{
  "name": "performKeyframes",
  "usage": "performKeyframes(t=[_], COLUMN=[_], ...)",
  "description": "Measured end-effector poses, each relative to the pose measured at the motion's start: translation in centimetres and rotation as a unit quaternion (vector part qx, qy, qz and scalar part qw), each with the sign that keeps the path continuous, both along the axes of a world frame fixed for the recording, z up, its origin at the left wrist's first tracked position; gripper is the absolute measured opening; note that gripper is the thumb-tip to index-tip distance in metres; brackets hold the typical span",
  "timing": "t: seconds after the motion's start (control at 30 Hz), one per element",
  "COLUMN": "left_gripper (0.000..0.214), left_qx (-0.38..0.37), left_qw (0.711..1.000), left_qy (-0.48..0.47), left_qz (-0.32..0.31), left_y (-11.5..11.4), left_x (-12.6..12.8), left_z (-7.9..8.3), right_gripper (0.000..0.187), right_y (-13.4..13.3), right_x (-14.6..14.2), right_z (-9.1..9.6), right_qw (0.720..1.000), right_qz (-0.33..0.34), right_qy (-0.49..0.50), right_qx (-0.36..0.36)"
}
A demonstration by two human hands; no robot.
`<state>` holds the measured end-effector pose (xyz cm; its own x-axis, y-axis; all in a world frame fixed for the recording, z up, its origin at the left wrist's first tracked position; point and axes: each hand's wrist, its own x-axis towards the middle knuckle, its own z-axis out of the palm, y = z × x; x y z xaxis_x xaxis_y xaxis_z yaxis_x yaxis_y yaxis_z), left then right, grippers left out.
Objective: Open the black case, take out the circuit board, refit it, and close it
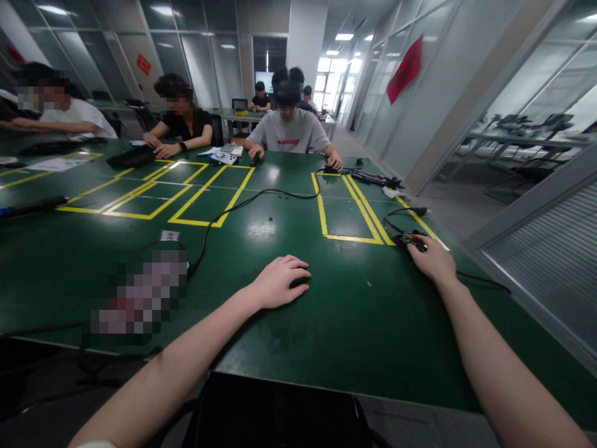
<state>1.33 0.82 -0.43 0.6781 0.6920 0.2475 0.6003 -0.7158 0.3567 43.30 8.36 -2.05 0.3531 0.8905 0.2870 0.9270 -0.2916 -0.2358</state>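
While the left hand (283, 281) lies palm down near the middle of the glossy dark green desk (336, 330), its fingers curl over a small black rounded object (298, 282), grasping it from above. Only a smooth, dark sliver shows between the fingertips; the rest is hidden. Towards the desk's right edge, the right hand (436, 258) grips a black device with green and yellowish parts (415, 241), thumb and fingers around its near side. The device has a dark body, and the coloured bits on top look like bare circuitry, though blur hides the detail. It sits on the desk just beside the lower end of the yellow tape outlines (353, 239). A thin black cable (485, 282) emerges behind the right wrist and trails rightward; another black cable with a plug-like end (420, 211) loops just beyond the device. Across the desk, a person in a grey T-shirt with red lettering (288, 134) has both hands on small dark things. A white paper label marked 24 (170, 236) lies well to the left.
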Motion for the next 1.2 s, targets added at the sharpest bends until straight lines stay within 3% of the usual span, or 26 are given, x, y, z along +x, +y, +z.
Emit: performKeyframes(t=[0.1,0.2,0.3,0.4,0.53,0.6,0.7,0.87,1.03,1.2], left_gripper=[0.024,0.024,0.024,0.024,0.026,0.033,0.045,0.053,0.058,0.037], left_qx=[-0.005,-0.008,-0.005,-0.001,0.034,0.057,0.031,-0.005,-0.015,-0.008], left_qw=[1.000,1.000,1.000,1.000,0.996,0.992,0.993,0.996,0.997,0.997], left_qy=[0.002,0.001,-0.003,-0.008,-0.076,-0.113,-0.106,-0.070,-0.067,-0.057], left_qz=[0.003,0.005,0.002,0.002,0.018,0.025,-0.032,-0.047,-0.041,-0.056], left_y=[-0.1,0.0,0.0,0.0,-0.2,-0.4,-0.6,-0.3,0.0,0.0], left_x=[0.1,0.2,0.2,0.2,0.4,0.3,0.2,-0.3,-0.6,-0.7], left_z=[0.1,0.2,0.1,0.1,0.6,1.1,1.4,1.0,0.6,0.6], right_gripper=[0.049,0.048,0.044,0.037,0.031,0.030,0.026,0.023,0.016,0.018], right_y=[-0.4,-0.7,-0.9,-1.8,-5.0,-7.0,-9.1,-9.0,-8.5,-8.8], right_x=[-1.3,-3.1,-5.5,-9.1,-14.8,-17.1,-18.9,-18.5,-17.8,-18.0], right_z=[0.8,1.0,0.5,-0.3,-0.6,-0.5,0.1,1.1,1.5,1.7], right_qw=[0.998,0.998,0.996,0.980,0.916,0.867,0.810,0.772,0.777,0.772], right_qz=[-0.039,-0.009,0.069,0.195,0.396,0.492,0.578,0.592,0.555,0.563], right_qy=[0.005,-0.015,-0.029,-0.029,0.029,0.066,0.096,0.229,0.297,0.295], right_qx=[-0.051,-0.067,-0.047,0.007,0.058,0.038,-0.001,-0.006,0.000,0.018])
